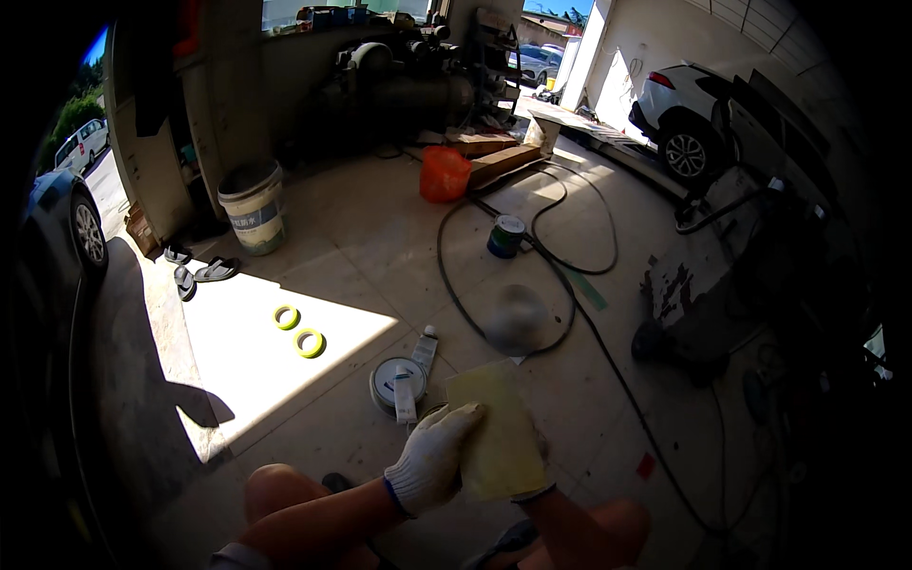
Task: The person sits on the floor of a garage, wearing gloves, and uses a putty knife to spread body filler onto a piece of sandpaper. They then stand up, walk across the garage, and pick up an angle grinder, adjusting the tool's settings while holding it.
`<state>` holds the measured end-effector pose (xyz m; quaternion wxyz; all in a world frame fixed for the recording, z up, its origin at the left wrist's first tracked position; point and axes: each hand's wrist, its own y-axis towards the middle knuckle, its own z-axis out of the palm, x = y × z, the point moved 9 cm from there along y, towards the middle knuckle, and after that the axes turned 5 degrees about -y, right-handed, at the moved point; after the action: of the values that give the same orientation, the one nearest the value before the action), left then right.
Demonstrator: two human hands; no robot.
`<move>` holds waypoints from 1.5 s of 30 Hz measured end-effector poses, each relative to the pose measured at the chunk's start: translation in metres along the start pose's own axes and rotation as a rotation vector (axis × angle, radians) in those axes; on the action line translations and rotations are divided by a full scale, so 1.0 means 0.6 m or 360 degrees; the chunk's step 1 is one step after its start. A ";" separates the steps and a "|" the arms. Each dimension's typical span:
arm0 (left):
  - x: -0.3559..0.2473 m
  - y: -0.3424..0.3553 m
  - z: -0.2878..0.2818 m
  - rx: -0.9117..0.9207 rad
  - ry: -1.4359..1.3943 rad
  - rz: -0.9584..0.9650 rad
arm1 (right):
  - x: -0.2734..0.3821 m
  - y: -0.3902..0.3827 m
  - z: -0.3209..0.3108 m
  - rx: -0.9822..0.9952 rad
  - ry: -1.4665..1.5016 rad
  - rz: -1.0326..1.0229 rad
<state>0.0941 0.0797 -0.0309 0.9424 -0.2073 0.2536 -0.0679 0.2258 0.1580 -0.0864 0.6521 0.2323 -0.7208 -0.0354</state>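
In front of me is a flat, rectangular, pale yellow board [497, 432], tilted upright. My left hand [425, 461], in a white knit glove, is closed on its left edge with the fingertips lying over its face. My right hand [534, 493] is behind the board near its lower right. Only a bit of glove and the cuff show, and its fingers are hidden. Just beyond my left hand, a round metal can [387, 377] stands on the floor with a white tube [405, 393] lying across it. Another pale tube with a cap [427, 348] lies beside the can.
Two yellow-green tape rolls [309, 343] lie in the sunlit patch, with black sandals [217, 269] and a white bucket [255, 209] farther left. A black hose [608, 344] loops around a paint can [506, 236]. An orange bag [445, 175] and a white car [686, 119] are farther back.
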 end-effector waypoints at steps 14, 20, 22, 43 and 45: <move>-0.018 -0.011 -0.017 -0.0058 -0.0118 -0.0077 | 0.110 0.018 0.016 0.0244 -0.1374 -0.0492; -0.027 -0.004 -0.032 -0.0223 -0.0103 -0.0010 | 0.158 -0.004 0.019 0.0132 -0.1166 -0.0701; -0.042 0.002 -0.053 -0.0207 -0.0179 0.0119 | 0.114 0.019 0.015 0.0287 -0.1105 -0.0417; -0.059 -0.040 0.001 0.0357 0.2100 0.1333 | 0.012 0.009 -0.031 -0.0076 0.1321 0.1127; -0.044 -0.025 0.012 0.0361 0.2311 0.0980 | 0.035 0.010 -0.026 -0.0028 0.1282 0.1043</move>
<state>0.0744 0.0749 -0.0070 0.5334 0.0654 0.8417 0.0521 0.2382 0.1596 -0.0627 0.8566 -0.0159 -0.4472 0.2570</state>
